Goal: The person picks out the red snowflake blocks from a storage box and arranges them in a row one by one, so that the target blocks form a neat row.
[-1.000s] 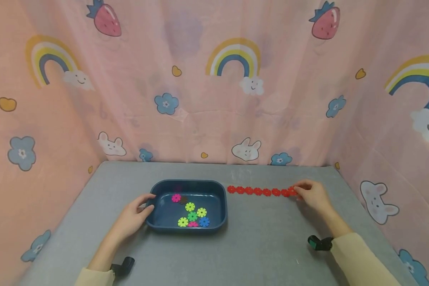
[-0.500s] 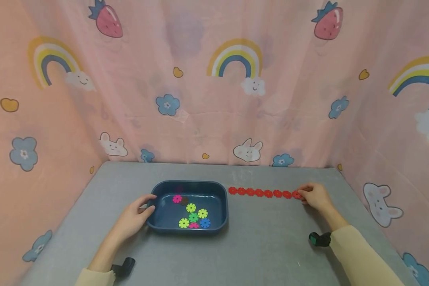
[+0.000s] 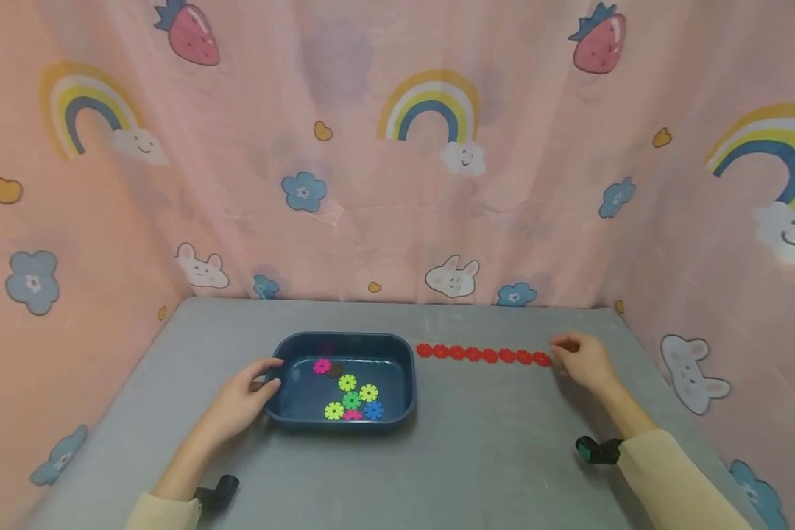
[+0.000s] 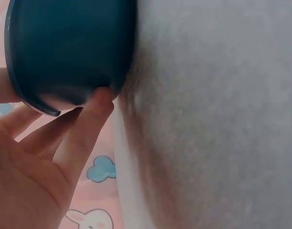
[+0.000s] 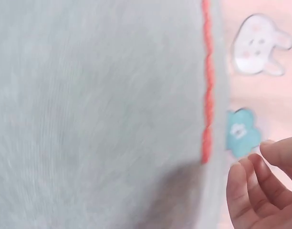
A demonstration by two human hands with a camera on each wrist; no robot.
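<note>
A dark blue tray point(image 3: 341, 426) stands left of centre, with several pink, yellow, green, blue and brown flower-shaped plastic discs point(image 3: 351, 400) lying in it. My left hand point(image 3: 241, 399) holds the tray's left end; in the left wrist view the thumb presses the outer wall point(image 4: 69, 47). From the tray's right side runs a chain of several red flower-shaped discs point(image 3: 473, 354), lying flat on the table. Just past its right end is my right hand point(image 3: 586, 364), fingers loosely bent and nothing between them. The right wrist view shows these fingertips apart from the red chain point(image 5: 209, 81).
The grey table point(image 3: 477, 456) backs onto a pink patterned curtain point(image 3: 358, 243), which also hangs at both sides. A black camera is strapped to each wrist.
My right hand has let go of the last red disc and drawn slightly away from it. That end of the chain was lifted a second ago and lies flat now. The left hand has stayed put.
</note>
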